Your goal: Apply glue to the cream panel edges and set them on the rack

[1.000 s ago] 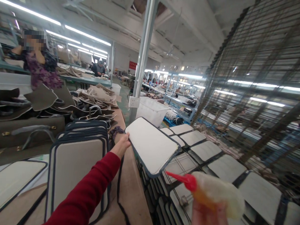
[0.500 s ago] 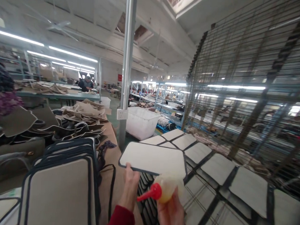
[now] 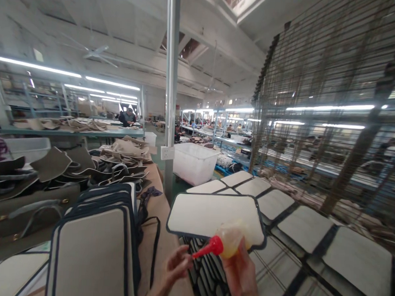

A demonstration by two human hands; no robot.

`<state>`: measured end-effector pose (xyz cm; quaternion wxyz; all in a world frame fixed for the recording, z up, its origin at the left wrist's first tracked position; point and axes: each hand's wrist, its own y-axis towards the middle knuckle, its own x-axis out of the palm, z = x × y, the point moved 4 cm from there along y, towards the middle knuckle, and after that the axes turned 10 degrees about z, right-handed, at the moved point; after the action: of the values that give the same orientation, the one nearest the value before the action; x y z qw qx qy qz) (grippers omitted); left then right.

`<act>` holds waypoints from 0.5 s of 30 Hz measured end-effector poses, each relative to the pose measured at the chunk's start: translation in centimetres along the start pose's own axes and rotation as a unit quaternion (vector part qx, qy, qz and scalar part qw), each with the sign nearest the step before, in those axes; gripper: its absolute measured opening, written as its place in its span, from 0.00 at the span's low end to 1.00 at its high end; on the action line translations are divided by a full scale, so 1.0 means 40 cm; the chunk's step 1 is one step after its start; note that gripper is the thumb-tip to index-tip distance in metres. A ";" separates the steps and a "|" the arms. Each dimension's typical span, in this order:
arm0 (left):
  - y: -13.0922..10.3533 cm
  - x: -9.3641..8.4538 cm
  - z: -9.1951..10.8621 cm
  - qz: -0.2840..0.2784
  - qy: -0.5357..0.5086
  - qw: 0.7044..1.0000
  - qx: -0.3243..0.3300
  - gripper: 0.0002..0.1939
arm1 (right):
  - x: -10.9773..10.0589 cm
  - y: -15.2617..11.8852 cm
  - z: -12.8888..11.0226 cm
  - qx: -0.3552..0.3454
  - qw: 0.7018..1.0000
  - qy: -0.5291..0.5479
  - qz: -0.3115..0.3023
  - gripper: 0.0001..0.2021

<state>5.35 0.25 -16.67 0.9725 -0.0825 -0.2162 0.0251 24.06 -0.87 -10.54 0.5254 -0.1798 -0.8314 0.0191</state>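
My right hand (image 3: 240, 270) grips a squeeze bottle (image 3: 231, 240) of yellowish liquid, its red nozzle (image 3: 210, 247) pointing left and slightly down. By the nozzle tip is my left hand (image 3: 177, 266), its fingers loosely bent and apart; whether a finger touches the tip I cannot tell. Behind the bottle is a cream panel (image 3: 208, 211) with a dark edge and rounded corners. It covers part of the rack, and the bottle hides some of its lower edge. What supports the panel is unclear.
Left of my hands stands a stack of dark-edged panels (image 3: 90, 248) on a brown table (image 3: 157, 181). Beyond it lie handled grey pieces (image 3: 36, 203). More cream panels (image 3: 303, 227) rest on a wire rack to the right, below raised wire racks (image 3: 316, 83). A post (image 3: 171, 91) and white bin (image 3: 195, 163) stand ahead.
My left hand has let go of the panel's near-left edge and moved down toward the nozzle tip. The view has turned slightly left. My right hand still holds the bottle.
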 end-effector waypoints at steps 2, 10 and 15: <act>0.014 0.005 0.111 -0.002 0.145 0.981 0.126 0.22 | -0.012 -0.001 0.013 0.026 1.000 -0.017 -0.005 0.19; 0.201 0.220 0.394 -0.193 0.507 0.806 0.237 0.41 | -0.026 -0.054 0.063 0.090 0.993 -0.051 -0.051 0.20; 0.269 0.250 0.334 -0.316 0.467 0.807 0.176 0.23 | -0.016 -0.062 0.054 0.085 0.994 -0.049 -0.041 0.19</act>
<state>8.59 13.69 -2.43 0.9082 0.1613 0.2582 -0.2871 21.70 -3.06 -11.52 0.4974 -0.0990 -0.8584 0.0769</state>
